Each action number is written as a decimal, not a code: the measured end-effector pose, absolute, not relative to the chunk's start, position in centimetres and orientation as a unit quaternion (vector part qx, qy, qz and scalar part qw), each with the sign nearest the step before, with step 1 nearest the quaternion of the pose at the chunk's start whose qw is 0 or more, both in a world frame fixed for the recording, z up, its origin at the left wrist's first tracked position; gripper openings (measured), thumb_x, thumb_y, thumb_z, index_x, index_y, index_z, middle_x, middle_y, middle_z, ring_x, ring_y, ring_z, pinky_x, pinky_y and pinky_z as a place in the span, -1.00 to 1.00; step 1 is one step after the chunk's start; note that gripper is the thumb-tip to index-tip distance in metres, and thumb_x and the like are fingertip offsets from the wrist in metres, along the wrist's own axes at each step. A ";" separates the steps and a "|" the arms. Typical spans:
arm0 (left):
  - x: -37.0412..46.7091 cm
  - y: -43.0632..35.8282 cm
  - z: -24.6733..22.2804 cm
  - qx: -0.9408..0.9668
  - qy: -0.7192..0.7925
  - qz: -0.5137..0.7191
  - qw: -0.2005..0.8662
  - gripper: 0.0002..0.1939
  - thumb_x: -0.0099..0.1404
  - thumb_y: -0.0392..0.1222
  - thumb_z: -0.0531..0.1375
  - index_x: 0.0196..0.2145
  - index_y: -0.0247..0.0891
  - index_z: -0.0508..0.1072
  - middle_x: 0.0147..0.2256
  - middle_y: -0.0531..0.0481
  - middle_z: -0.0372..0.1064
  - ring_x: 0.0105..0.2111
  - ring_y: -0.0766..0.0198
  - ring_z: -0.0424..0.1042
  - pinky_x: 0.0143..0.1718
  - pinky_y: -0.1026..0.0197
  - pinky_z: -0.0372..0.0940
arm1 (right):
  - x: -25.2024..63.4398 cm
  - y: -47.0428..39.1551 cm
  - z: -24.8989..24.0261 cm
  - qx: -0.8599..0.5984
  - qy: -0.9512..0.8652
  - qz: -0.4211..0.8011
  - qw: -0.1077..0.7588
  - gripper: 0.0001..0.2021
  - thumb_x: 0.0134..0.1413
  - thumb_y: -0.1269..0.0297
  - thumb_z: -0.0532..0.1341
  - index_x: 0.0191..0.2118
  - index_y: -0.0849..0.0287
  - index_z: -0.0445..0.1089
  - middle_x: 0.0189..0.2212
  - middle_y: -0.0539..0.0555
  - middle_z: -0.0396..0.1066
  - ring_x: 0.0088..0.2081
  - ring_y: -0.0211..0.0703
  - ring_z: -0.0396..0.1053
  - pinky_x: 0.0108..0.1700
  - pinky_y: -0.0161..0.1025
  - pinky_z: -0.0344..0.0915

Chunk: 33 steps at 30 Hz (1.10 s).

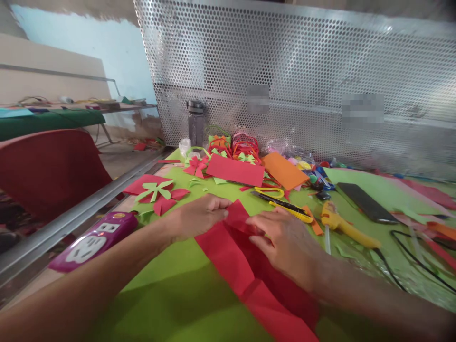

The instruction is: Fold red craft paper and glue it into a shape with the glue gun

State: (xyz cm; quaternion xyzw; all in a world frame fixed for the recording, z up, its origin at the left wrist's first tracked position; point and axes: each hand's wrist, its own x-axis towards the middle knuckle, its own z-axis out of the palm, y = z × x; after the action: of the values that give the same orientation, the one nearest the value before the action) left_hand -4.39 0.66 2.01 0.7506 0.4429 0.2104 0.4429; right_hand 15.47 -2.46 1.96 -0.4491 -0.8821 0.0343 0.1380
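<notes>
Currently, in the head view, a creased red sheet (233,270) is being held up over the green-covered desk (156,294), between the two hands and running down toward the near edge of the view. Its upper left edge is being pinched by the left hand (199,216), whose grip is being kept closed, thumb against bent fingers. The sheet's upper right side is being touched by the right hand (285,237), whose grip is being kept slightly open, with red paper being seen in the gap between thumb and forefinger.

Beyond the hands, a red rectangle (235,170) and an orange piece (285,170) are being seen side by side. Yellow-handled scissors (270,192) are being shown just beyond the right hand, and a yellow glue gun (335,221) and a black phone (366,202) are being shown to its right. To the left, a purple power strip (96,240) is being partly covered by the left forearm, near a green paper flower (155,190). At the back, a dark bottle (195,124) is being backed by a perforated metal panel (228,61).
</notes>
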 end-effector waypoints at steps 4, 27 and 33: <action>-4.6 0.8 2.2 0.715 0.432 0.229 0.500 -0.79 0.20 -0.11 0.07 -0.43 -0.29 0.38 -0.53 0.06 0.32 -0.49 0.32 0.28 -0.49 0.31 0.12 | 15.5 -3.5 1.4 -0.388 -0.900 -0.122 0.158 -0.80 0.10 0.51 0.06 -0.34 0.17 0.40 -0.50 0.02 0.34 -0.42 -0.14 0.28 -0.11 -0.07 0.09; -4.5 0.3 2.4 0.767 0.465 0.161 0.412 -0.73 0.21 -0.16 0.02 -0.61 -0.27 0.20 -0.66 0.16 -0.03 -0.66 0.43 -0.07 -0.65 0.31 -0.12 | 15.2 -4.0 0.1 -0.340 -0.919 -0.150 0.133 -0.75 -0.07 0.59 0.09 -0.29 0.16 0.38 -0.44 0.04 0.31 -0.41 -0.16 0.20 -0.19 -0.14 0.06; -4.7 0.5 2.7 0.773 0.462 0.166 0.403 -0.76 0.23 -0.16 0.00 -0.55 -0.27 0.26 -0.63 0.14 0.03 -0.63 0.42 -0.02 -0.62 0.31 -0.11 | 15.4 -2.8 -0.1 -0.363 -0.915 -0.100 0.145 -0.80 0.01 0.57 0.09 -0.49 0.16 0.34 -0.52 0.02 0.26 -0.44 -0.20 0.15 -0.36 -0.24 0.00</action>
State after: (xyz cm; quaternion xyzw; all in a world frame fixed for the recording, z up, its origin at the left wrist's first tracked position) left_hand -4.67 0.51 2.74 0.7727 0.4617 0.1656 0.4029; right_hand 15.43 -2.78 -0.09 -0.3635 -0.9148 -0.1005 0.1446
